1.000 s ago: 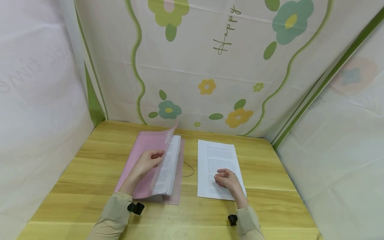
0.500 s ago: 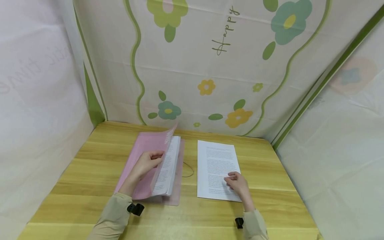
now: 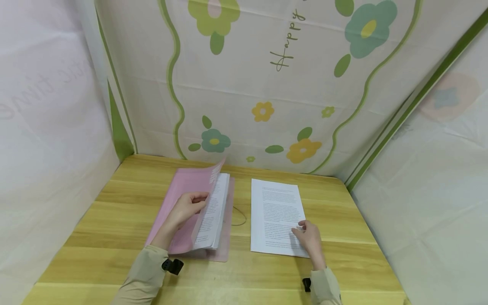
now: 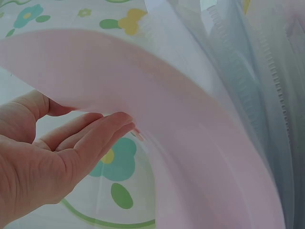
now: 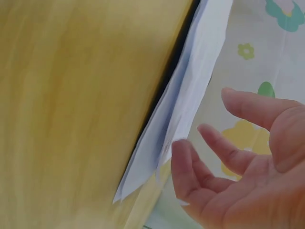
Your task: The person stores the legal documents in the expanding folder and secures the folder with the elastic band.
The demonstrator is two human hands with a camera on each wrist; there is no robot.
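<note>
In the head view, a pink translucent folder [image 3: 187, 186] lies at the left with its front cover partly lifted. My left hand [image 3: 187, 208] pinches the free edge of that cover; the left wrist view shows the curved pink cover [image 4: 157, 90] at the fingertips. Inside the folder show printed pages [image 3: 213, 212] in clear sleeves. A stack of printed paper [image 3: 276, 212] lies to the right of it. Over its lower right edge is my right hand [image 3: 310, 237], fingers loosely bent. The right wrist view has the fingertips right at the edge of the stack [image 5: 195, 71], thumb apart from it.
A thin elastic loop [image 3: 240, 217] sticks out from the folder's right side onto the wooden table [image 3: 236, 275]. Flower-print cloth [image 3: 228, 84] hangs behind the table and along both sides. Each wrist carries a small black camera.
My right hand has slid from over the paper toward its right edge, moving right and slightly nearer. The left hand and the lifted folder cover have stayed in place.
</note>
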